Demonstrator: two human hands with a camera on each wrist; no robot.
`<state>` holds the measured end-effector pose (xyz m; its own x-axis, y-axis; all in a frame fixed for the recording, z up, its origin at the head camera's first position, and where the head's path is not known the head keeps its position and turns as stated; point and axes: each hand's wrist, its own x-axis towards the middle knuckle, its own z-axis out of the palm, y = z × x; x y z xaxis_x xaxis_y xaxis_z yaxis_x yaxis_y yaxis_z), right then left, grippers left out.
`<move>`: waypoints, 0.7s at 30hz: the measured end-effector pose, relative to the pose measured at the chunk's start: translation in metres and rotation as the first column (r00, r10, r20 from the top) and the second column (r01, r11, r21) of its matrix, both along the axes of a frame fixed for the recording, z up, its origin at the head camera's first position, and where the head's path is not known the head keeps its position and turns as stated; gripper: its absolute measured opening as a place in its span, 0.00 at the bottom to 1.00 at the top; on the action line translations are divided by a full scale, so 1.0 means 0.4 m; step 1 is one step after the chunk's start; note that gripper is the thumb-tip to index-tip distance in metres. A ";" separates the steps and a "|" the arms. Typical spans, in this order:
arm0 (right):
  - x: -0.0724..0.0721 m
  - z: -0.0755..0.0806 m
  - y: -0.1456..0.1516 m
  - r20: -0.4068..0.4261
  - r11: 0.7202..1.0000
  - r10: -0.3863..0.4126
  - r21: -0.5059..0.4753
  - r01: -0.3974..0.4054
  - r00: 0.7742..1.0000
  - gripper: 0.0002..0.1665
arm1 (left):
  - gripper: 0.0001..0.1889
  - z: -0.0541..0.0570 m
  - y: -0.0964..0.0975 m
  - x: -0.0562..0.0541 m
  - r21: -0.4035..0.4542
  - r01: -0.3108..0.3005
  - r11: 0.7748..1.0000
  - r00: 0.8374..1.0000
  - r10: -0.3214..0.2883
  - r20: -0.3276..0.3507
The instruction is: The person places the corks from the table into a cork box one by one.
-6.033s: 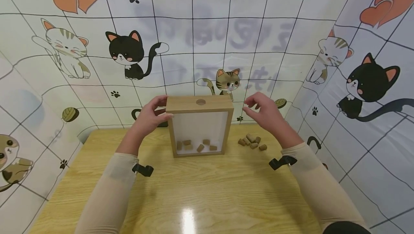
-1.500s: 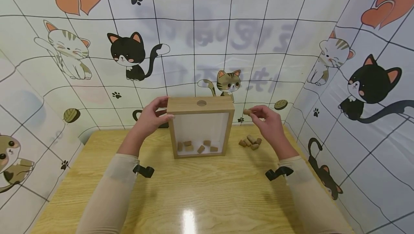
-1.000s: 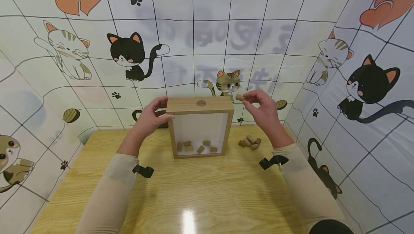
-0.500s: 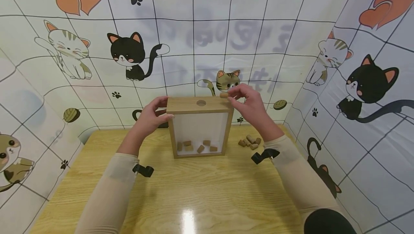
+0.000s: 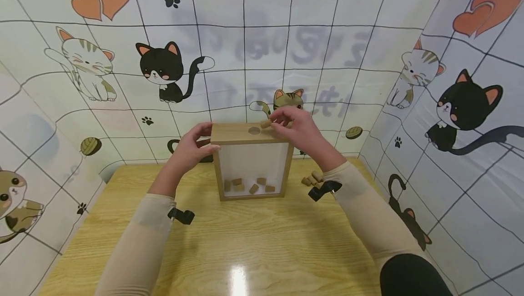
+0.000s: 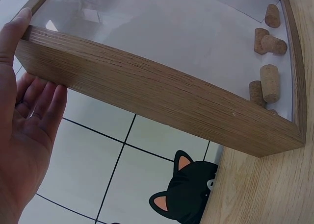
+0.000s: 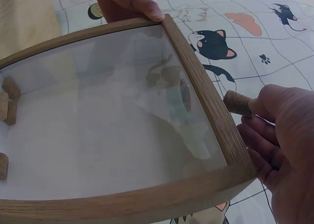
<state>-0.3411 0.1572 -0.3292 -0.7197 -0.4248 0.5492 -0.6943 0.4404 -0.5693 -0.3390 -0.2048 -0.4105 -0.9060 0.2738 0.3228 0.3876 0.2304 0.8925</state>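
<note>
A wooden frame box (image 5: 223, 134) with a clear front stands upright on the table, a round hole (image 5: 254, 130) in its top. Several corks (image 6: 270, 83) lie inside at the bottom. My left hand (image 5: 192, 148) grips the box's upper left corner, thumb at the front edge and fingers behind the side. Between thumb and fingertips of my right hand (image 5: 296, 130) is one cork (image 7: 238, 104), pinched by one end. It is just above the top, close to the right of the hole; its free end points left.
A small pile of loose corks (image 5: 313, 178) lies on the table right of the box, partly hidden by the right wrist's black camera mount (image 5: 324, 190). Behind the wooden table (image 5: 241, 241) hangs a cat-printed sheet (image 5: 266, 46).
My right hand has picked up a cork from near the pile, raised it and carried it left over the box top towards the hole. My left hand stays on the box corner.
</note>
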 end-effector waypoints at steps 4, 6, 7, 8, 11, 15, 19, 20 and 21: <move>-0.005 0.011 -0.022 0.000 0.999 0.037 0.037 -0.037 0.999 0.10 | 0.39 0.001 0.000 0.000 0.004 0.000 1.000 1.000 0.000 -0.001; -0.007 0.014 -0.030 0.000 0.997 0.053 0.049 -0.053 0.999 0.10 | 0.39 0.002 0.000 0.001 0.004 -0.001 1.000 1.000 0.001 0.002; -0.010 0.014 -0.033 -0.002 0.997 0.059 0.057 -0.059 0.998 0.10 | 0.39 0.002 0.000 0.002 0.002 -0.002 1.000 1.000 0.002 0.004; -0.011 0.015 -0.036 -0.002 0.996 0.065 0.062 -0.065 0.998 0.10 | 0.39 0.003 0.000 0.002 0.000 -0.003 1.000 1.000 0.003 0.005; -0.014 0.016 -0.043 -0.005 0.993 0.079 0.085 -0.079 0.997 0.10 | 0.39 0.003 0.000 0.003 -0.003 -0.004 1.000 1.000 0.004 0.008; -0.019 0.017 -0.052 -0.003 0.990 0.087 0.110 -0.087 0.996 0.09 | 0.39 0.005 0.000 0.003 -0.005 -0.003 1.000 1.000 0.003 0.003; -0.025 0.015 -0.057 0.000 0.988 0.086 0.132 -0.086 0.996 0.09 | 0.39 0.005 -0.001 0.002 -0.006 -0.001 1.000 1.000 0.001 0.004; -0.026 0.015 -0.058 0.000 0.987 0.088 0.136 -0.087 0.996 0.09 | 0.38 0.004 -0.001 0.002 -0.005 0.000 1.000 1.000 0.000 0.005; -0.027 0.014 -0.059 -0.001 0.986 0.088 0.141 -0.087 0.996 0.09 | 0.38 0.004 -0.002 0.002 -0.005 0.001 1.000 1.000 -0.001 0.005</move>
<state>-0.3519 0.1337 -0.3234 -0.6725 -0.5597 0.4842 -0.7376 0.4531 -0.5006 -0.3383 -0.2054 -0.4087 -0.9074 0.2765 0.3165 0.3831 0.2345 0.8934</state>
